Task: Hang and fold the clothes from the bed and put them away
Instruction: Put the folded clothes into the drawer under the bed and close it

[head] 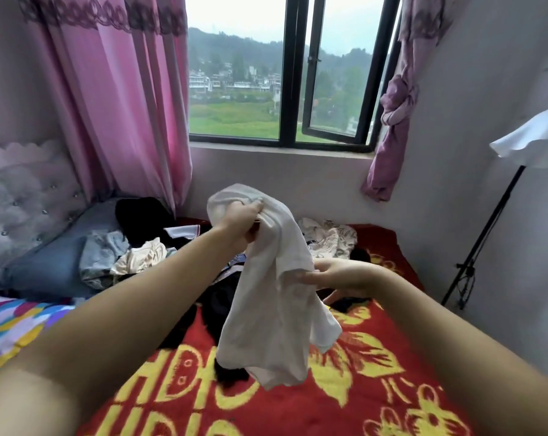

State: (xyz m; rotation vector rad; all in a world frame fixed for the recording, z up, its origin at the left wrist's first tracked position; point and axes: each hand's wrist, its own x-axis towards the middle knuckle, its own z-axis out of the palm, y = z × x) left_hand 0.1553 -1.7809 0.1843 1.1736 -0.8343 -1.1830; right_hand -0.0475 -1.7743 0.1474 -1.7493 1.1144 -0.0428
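Observation:
A white T-shirt hangs in the air above the bed, bunched at the top. My left hand grips that bunched top, fingers curled round the cloth. My right hand is lower and to the right, its fingertips pinching the shirt's side at a sleeve. Below lies the bed's red blanket with yellow flowers. Dark clothes lie under the shirt, and a heap of pale and grey garments sits further left. A patterned cream garment lies at the far side near the wall.
A grey pillow and tufted headboard are at the left. A black stand with a white garment on it is against the right wall. Pink curtains flank the window.

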